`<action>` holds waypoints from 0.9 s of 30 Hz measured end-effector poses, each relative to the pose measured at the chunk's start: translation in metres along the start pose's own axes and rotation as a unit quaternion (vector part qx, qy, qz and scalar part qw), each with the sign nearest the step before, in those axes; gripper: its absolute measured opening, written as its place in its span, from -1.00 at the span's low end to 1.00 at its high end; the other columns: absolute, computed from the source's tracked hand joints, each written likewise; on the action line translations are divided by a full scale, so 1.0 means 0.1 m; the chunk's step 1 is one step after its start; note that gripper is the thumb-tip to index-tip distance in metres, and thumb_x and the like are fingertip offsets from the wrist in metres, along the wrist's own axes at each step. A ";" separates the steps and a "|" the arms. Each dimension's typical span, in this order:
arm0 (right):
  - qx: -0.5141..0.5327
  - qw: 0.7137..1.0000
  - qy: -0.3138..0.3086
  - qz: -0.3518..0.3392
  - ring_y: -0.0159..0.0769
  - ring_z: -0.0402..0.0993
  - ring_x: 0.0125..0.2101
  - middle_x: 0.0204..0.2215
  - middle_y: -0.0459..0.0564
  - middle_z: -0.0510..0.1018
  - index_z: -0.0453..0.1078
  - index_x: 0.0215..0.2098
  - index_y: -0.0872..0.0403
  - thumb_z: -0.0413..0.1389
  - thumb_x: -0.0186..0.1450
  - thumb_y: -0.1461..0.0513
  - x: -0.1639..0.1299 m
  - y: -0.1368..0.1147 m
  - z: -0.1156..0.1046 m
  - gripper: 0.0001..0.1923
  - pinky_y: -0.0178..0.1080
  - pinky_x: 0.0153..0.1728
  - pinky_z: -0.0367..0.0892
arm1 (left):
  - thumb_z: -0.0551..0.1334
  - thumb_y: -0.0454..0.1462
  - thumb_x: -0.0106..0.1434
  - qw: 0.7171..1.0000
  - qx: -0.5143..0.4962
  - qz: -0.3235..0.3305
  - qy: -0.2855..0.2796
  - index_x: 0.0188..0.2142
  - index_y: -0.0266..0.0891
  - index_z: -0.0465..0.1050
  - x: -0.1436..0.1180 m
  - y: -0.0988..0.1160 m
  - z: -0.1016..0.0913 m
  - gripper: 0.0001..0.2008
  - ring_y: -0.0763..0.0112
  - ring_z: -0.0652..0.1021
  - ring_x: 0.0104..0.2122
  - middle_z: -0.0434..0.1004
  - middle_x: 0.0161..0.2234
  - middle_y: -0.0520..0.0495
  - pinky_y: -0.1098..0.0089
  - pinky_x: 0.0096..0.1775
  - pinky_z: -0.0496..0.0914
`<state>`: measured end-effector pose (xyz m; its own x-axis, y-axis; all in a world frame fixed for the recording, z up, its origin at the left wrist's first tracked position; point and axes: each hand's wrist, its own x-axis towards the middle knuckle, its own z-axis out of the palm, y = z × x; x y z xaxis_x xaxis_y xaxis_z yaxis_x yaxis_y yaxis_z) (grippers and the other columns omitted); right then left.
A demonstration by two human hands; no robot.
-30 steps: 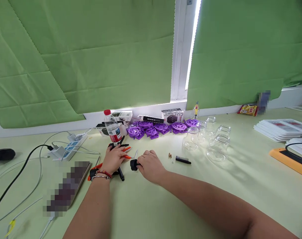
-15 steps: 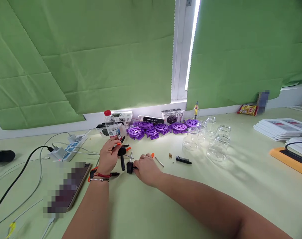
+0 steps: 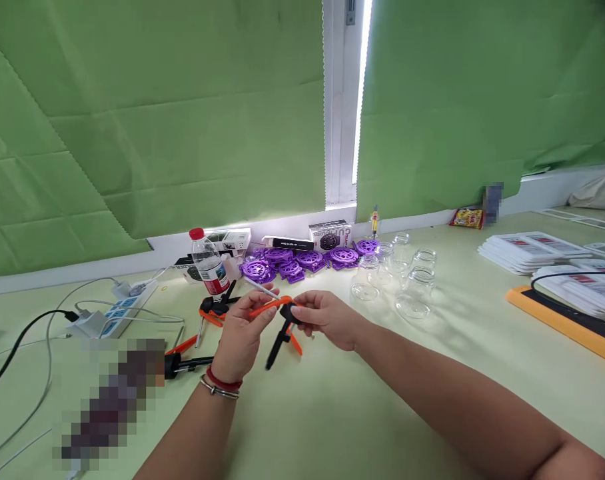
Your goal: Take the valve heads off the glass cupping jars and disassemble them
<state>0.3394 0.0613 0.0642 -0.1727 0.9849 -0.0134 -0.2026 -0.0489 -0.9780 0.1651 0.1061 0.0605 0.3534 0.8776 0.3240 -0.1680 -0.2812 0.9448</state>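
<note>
Here the orange and black clamp (image 3: 281, 319) is lifted off the table, held in the air between both hands near the middle of the scene. The left hand (image 3: 242, 330) has its fingers closed around the orange arm from the left, which steadies the piece, while the right hand (image 3: 327, 319) pinches the black joint at the other end with thumb and fingertips, seemingly so that the black leg can hang free below. A thin metal rod (image 3: 260, 288) juts up and to the left from the left hand's grip; whether it is part of the clamp I cannot tell.

Just to the left, flat on the pale green table (image 3: 382, 400), lie more clamp parts (image 3: 213, 308) in the same orange and black, and another black and orange piece (image 3: 182, 360) nearer the wrist. Beyond them stands a water bottle (image 3: 207, 263) with a red cap, with a power strip (image 3: 102, 319) further left. At the far edge, under the green curtain (image 3: 157, 120), sits a heap of purple discs (image 3: 292, 260), and to the right of it a cluster of clear glass jars (image 3: 402, 280). Stacked booklets (image 3: 527, 250) lie far right.
</note>
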 end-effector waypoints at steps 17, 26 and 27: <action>-0.026 0.999 -0.013 -0.029 -0.40 0.39 -0.43 -0.45 -0.08 0.45 0.38 -0.28 0.12 0.20 0.14 0.01 -0.50 0.01 -0.19 -0.64 -0.25 -0.33 0.32 | 0.31 -0.12 0.09 0.988 0.098 -0.089 -0.080 -0.04 -0.13 0.26 -0.26 0.10 0.47 -0.54 0.28 0.52 -0.19 0.48 -0.16 -0.10 0.25 -0.12 0.42; -0.077 0.985 -0.142 0.063 -0.41 0.41 -0.48 -0.43 -0.06 0.46 0.35 -0.30 0.12 0.12 0.21 0.07 -0.55 0.15 -0.14 -0.74 -0.31 -0.40 0.27 | 0.27 0.03 0.09 0.999 -0.043 -0.008 0.027 -0.04 -0.03 0.20 -0.27 -0.09 0.42 -0.50 0.25 0.35 0.11 0.31 0.14 -0.13 0.22 0.08 0.27; -0.104 0.985 -0.127 0.052 -0.44 0.37 -0.51 -0.44 -0.07 0.45 0.34 -0.32 0.11 0.08 0.25 0.10 -0.55 0.13 -0.15 -0.78 -0.33 -0.43 0.25 | 0.27 0.03 0.09 0.998 -0.051 -0.021 0.016 -0.02 -0.03 0.19 -0.27 -0.08 0.40 -0.48 0.25 0.36 0.10 0.31 0.13 -0.13 0.22 0.07 0.28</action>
<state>0.3606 0.0091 0.0487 -0.4226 0.9019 -0.0891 0.0267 -0.0859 -0.9959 0.1939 0.0692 0.0465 0.3326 0.9005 0.2801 -0.2462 -0.2037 0.9476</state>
